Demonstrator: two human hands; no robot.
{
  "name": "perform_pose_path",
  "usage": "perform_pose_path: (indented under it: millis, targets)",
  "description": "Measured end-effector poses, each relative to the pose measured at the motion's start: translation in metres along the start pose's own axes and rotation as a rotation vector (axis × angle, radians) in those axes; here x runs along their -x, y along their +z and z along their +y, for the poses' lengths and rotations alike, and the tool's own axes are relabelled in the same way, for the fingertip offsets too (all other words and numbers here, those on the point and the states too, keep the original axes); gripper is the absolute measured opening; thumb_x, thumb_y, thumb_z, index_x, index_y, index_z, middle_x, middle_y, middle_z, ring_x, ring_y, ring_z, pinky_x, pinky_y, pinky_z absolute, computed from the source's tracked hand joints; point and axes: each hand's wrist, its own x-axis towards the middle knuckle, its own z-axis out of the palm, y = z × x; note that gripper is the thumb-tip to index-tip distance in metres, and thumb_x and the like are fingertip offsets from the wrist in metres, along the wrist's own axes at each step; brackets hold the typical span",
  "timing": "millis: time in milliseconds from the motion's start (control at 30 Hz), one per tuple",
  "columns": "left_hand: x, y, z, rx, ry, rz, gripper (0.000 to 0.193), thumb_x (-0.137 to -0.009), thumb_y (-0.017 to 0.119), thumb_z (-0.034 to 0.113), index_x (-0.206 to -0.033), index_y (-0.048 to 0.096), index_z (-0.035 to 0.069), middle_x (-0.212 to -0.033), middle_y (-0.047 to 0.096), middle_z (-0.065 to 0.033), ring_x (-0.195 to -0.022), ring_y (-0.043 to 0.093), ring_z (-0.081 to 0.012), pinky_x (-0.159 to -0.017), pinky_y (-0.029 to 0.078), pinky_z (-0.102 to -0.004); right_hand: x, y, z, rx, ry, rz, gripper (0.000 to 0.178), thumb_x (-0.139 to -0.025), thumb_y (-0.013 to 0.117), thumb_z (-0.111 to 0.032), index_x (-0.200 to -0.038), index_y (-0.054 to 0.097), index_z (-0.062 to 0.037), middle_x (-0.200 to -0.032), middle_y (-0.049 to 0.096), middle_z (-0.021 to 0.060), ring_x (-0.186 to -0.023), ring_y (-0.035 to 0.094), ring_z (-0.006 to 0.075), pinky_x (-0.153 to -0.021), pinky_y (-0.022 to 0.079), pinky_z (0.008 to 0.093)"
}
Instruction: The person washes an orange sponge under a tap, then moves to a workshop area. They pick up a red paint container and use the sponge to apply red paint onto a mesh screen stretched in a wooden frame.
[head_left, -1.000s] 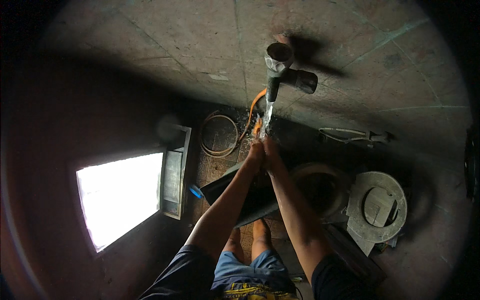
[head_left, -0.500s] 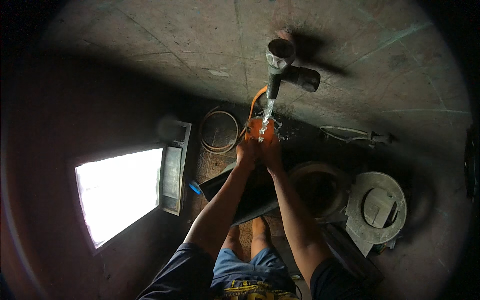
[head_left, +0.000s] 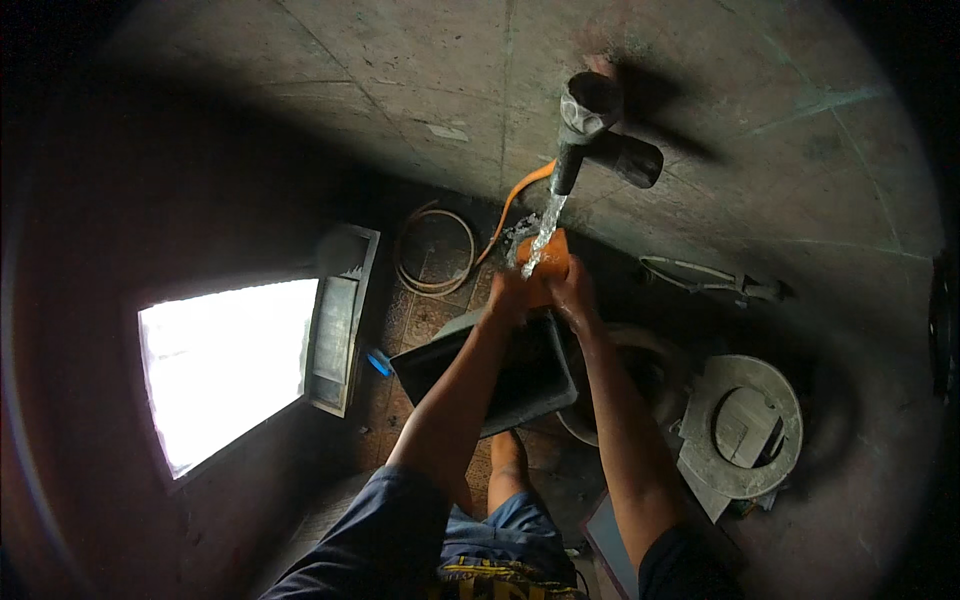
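Note:
Water runs from a dark tap (head_left: 566, 165) on the wall onto an orange flat-sided object (head_left: 550, 255), whose kind I cannot make out. My right hand (head_left: 574, 292) is closed on its right edge. At its lower left edge is my left hand (head_left: 509, 297), fingers curled in against it, dark and partly hidden. Below both hands is a black rectangular tub (head_left: 525, 385), tilted, its inside in shadow.
An orange hose (head_left: 520, 185) hangs by the tap, and a coiled hose (head_left: 437, 290) lies on the tiled floor. A round container (head_left: 640, 345) and a pale toilet seat (head_left: 770, 385) are to the right. A bright window (head_left: 225, 370) is at left.
The orange object has tilted, with more of its lower part showing between my hands. My hands have shifted slightly right and farther apart. More of the black tub's inside shows.

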Motion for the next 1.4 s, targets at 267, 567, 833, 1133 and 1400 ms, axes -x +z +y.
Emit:
perform_pose_path:
  millis: [267,567,833,1133,1400]
  targets:
    - [-0.003,-0.014,-0.02,-0.299,0.179,-0.096,0.047,-0.089,0.053,0.031,-0.127,0.048,0.006,-0.114,0.058,-0.0148,-0.104,0.06,-0.0287,-0.089,0.049,-0.037,0.03,0.006,-0.012,-0.216,0.154,-0.141,0.035,-0.085,0.065,-0.023,-0.109,0.055,0.0001,-0.093,0.061,0.0087,-0.086,0.059,0.0171,-0.072,0.048,0.0307]
    - [0.03,-0.059,0.044,-0.307,0.249,0.063,0.047,-0.085,0.06,0.025,-0.124,0.05,0.0,-0.116,0.059,-0.0155,-0.107,0.059,-0.0268,-0.092,0.047,-0.035,0.035,0.004,-0.033,-0.043,0.047,-0.119,0.026,-0.092,0.052,-0.017,-0.111,0.053,0.0013,-0.098,0.062,0.0145,-0.091,0.061,0.0221,-0.076,0.049,0.0336]
    - [0.019,-0.036,0.009,1.906,-0.096,-0.243,0.053,-0.09,0.051,0.055,-0.121,0.052,0.012,-0.103,0.057,-0.0058,-0.092,0.057,-0.022,-0.077,0.048,-0.0408,0.021,0.056,-0.06,-0.163,0.086,-0.282,0.05,-0.099,0.033,-0.038,-0.137,0.034,-0.0063,-0.133,0.043,0.0266,-0.127,0.04,0.0368,-0.097,0.036,0.0513]
    - [0.062,-0.06,0.058,1.955,-0.133,-0.327,0.049,-0.093,0.045,0.048,-0.125,0.05,0.011,-0.113,0.057,-0.0095,-0.101,0.056,-0.0262,-0.089,0.044,-0.0435,0.012,0.038,-0.061,0.918,-0.279,-0.195,0.059,-0.095,0.041,-0.042,-0.137,0.037,-0.002,-0.142,0.031,0.0259,-0.131,0.031,0.0424,-0.103,0.021,0.0644]
    - [0.042,-0.024,0.027,2.003,0.166,-0.497,0.046,-0.096,0.042,0.045,-0.127,0.047,0.012,-0.12,0.054,-0.0072,-0.112,0.05,-0.0254,-0.097,0.04,-0.0418,0.012,0.044,-0.049,0.933,-0.355,-0.113,0.045,-0.098,0.03,-0.027,-0.138,0.033,-0.0068,-0.138,0.039,0.0152,-0.12,0.048,0.0365,-0.093,0.034,0.0624]
